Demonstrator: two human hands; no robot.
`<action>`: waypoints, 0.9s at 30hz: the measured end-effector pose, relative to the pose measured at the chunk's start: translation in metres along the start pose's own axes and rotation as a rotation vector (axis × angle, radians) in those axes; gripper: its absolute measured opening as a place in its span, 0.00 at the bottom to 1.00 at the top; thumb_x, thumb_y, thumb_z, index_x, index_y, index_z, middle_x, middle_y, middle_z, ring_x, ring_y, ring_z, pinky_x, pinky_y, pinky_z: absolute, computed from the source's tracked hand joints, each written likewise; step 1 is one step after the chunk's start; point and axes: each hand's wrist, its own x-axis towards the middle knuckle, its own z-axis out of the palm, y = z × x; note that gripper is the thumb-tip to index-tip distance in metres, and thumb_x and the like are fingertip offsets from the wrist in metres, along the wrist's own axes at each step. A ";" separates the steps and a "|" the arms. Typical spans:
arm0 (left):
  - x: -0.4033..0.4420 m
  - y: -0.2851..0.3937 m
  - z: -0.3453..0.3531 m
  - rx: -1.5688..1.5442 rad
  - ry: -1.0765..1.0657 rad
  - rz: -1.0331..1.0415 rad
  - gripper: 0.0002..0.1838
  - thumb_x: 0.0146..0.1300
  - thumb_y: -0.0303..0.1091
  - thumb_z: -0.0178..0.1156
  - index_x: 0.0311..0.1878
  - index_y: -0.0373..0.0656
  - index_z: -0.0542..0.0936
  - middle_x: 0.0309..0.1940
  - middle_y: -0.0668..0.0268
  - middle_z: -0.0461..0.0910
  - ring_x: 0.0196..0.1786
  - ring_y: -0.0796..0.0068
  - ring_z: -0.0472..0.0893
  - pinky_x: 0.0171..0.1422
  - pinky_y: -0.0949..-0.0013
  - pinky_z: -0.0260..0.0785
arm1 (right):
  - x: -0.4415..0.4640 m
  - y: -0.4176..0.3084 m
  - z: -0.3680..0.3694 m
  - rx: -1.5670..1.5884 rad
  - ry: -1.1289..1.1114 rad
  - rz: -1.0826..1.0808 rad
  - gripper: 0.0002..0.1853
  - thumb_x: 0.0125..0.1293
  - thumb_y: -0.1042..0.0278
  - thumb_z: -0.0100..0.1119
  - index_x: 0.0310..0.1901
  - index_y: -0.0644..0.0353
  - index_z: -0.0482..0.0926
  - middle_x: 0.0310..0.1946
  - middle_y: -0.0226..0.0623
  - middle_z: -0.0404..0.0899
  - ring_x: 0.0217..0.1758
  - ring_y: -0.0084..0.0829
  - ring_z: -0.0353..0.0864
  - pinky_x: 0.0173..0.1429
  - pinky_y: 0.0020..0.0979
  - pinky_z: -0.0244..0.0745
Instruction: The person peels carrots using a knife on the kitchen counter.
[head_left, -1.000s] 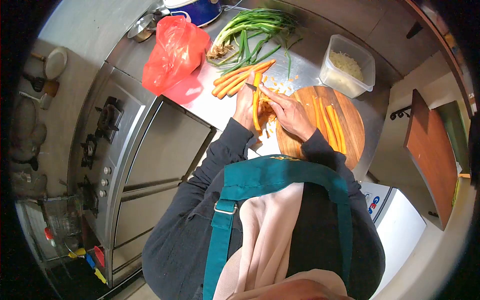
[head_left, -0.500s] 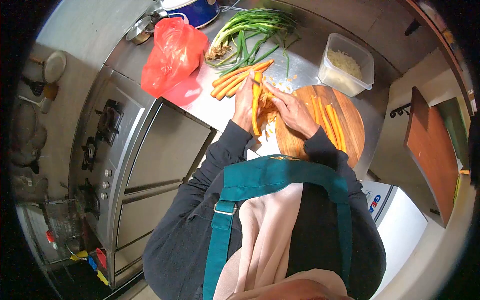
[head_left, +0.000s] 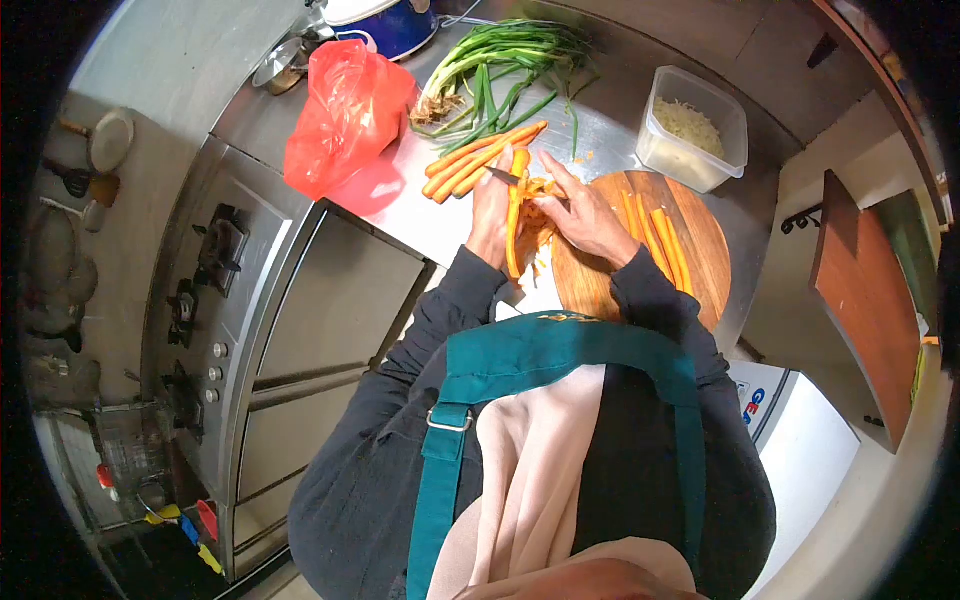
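The left hand [head_left: 488, 222] pinches a carrot [head_left: 514, 225] above peelings [head_left: 538, 232], apparently steadying it against the blade [head_left: 502, 176]; the right hand's [head_left: 592, 222] grip cannot be told. The board [head_left: 588, 287], right, holds other carrots [head_left: 664, 244] separate.

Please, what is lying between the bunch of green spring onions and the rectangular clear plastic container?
In the head view, mostly bare steel counter, with a few small orange scraps near the lower leaf tips of the spring onions.
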 end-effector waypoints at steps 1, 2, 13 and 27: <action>0.001 -0.001 -0.001 0.000 0.001 -0.001 0.11 0.64 0.40 0.53 0.39 0.42 0.74 0.24 0.72 0.72 0.26 0.84 0.72 0.23 0.78 0.66 | 0.001 -0.005 0.001 0.078 -0.038 0.062 0.31 0.62 0.62 0.49 0.66 0.55 0.53 0.39 0.59 0.75 0.43 0.53 0.76 0.45 0.41 0.70; 0.003 -0.002 -0.004 0.004 -0.045 0.020 0.11 0.64 0.40 0.53 0.39 0.41 0.74 0.25 0.72 0.72 0.25 0.83 0.73 0.23 0.77 0.67 | 0.001 -0.007 0.001 0.155 -0.074 0.124 0.31 0.62 0.61 0.50 0.65 0.56 0.53 0.37 0.59 0.75 0.41 0.52 0.77 0.44 0.40 0.70; -0.004 0.003 -0.001 0.016 -0.095 0.050 0.12 0.63 0.41 0.54 0.40 0.41 0.74 0.27 0.70 0.74 0.22 0.80 0.73 0.21 0.77 0.67 | 0.011 -0.006 0.004 0.173 -0.051 0.012 0.29 0.60 0.61 0.53 0.62 0.57 0.57 0.35 0.55 0.77 0.40 0.51 0.77 0.42 0.41 0.70; -0.005 0.001 -0.007 0.145 -0.111 0.040 0.15 0.66 0.42 0.49 0.46 0.41 0.74 0.28 0.71 0.76 0.20 0.87 0.69 0.20 0.84 0.61 | 0.022 0.008 0.002 0.293 0.045 0.010 0.16 0.61 0.64 0.52 0.51 0.54 0.69 0.36 0.46 0.78 0.39 0.40 0.80 0.44 0.36 0.72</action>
